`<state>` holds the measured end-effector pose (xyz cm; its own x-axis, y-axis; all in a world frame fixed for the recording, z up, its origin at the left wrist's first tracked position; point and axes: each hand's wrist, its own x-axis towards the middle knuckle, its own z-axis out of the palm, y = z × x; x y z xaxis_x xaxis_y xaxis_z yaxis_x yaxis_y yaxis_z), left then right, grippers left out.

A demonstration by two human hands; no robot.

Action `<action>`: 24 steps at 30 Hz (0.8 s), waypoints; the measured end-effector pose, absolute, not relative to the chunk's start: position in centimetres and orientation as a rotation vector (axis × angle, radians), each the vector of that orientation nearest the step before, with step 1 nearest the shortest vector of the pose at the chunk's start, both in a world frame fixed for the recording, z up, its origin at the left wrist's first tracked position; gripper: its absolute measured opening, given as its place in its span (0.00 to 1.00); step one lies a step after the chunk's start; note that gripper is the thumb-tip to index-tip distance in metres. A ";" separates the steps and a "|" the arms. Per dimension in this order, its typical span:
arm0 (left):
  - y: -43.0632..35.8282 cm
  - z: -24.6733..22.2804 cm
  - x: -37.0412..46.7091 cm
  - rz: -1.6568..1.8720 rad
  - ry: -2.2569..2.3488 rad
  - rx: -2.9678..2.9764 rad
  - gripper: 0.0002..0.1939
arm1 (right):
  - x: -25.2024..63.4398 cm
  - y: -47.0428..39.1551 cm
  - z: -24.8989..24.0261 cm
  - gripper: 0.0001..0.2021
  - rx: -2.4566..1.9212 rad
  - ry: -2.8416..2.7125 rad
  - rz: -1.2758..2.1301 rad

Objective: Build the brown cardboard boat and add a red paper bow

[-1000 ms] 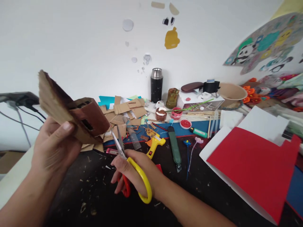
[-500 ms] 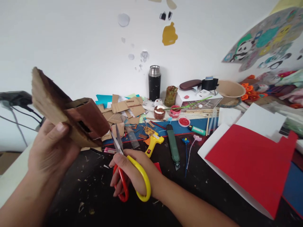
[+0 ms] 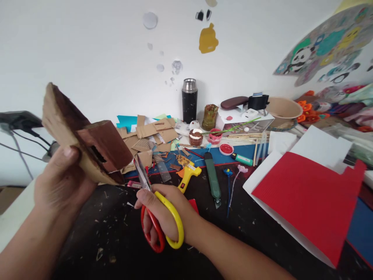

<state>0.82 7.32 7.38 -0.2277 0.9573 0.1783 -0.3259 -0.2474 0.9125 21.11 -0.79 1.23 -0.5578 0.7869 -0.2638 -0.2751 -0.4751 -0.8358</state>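
Two grips I see: left hand (image 3: pixel 65 182) clasps cardboard (image 3: pixel 113 147) at nine o'clock, right hand (image 3: pixel 163 214) clasps scissors (image 3: pixel 143 178) at seven.

The left hand (image 3: pixel 60 182) is bare, with a broad heel to the palm and a rounded thumb (image 3: pixel 69 153) that ends in a short, plain nail; the left forearm (image 3: pixel 32 241) is bare too, smooth, and widens evenly from the wrist; the right hand (image 3: pixel 167 206) is likewise bare, its fingers slim, though their tips seem too small and soft in the view to judge closely; the right forearm (image 3: pixel 227 249) is slender and uncovered along its whole visible length.
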 end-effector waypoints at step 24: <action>5.0 3.6 -6.7 0.921 1.491 0.834 0.32 | 21.0 -0.6 0.4 0.36 -0.973 -1.064 1.866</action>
